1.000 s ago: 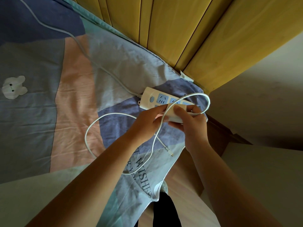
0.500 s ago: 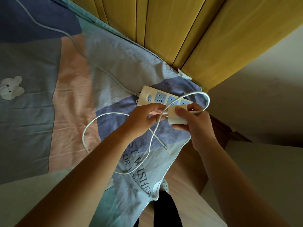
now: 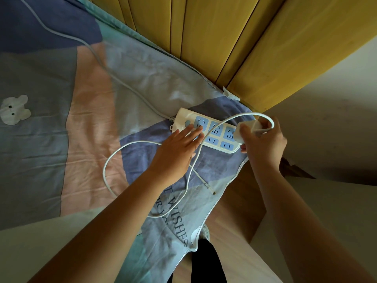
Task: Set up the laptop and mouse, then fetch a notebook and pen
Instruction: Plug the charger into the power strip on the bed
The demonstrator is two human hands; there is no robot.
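A white power strip [image 3: 216, 132] with blue sockets lies on the patchwork bed cover [image 3: 81, 123] near its corner. My left hand [image 3: 179, 148] rests flat on the strip's near end, fingers spread, holding nothing. My right hand [image 3: 263, 139] grips a white charger block [image 3: 247, 128] at the strip's far end. The charger's white cable [image 3: 114, 160] loops over the bed, and its free plug end [image 3: 213, 193] lies on the cover. No laptop, mouse, notebook or pen is in view.
The strip's own grey cord [image 3: 98, 58] runs off to the upper left. A yellow wooden headboard [image 3: 234, 43] stands behind the bed. A wooden floor [image 3: 234, 211] and a pale wall [image 3: 336, 123] lie to the right of the bed corner.
My left hand let go of the cable and now presses flat on the strip. My right hand carried the charger block right, to the strip's far end.
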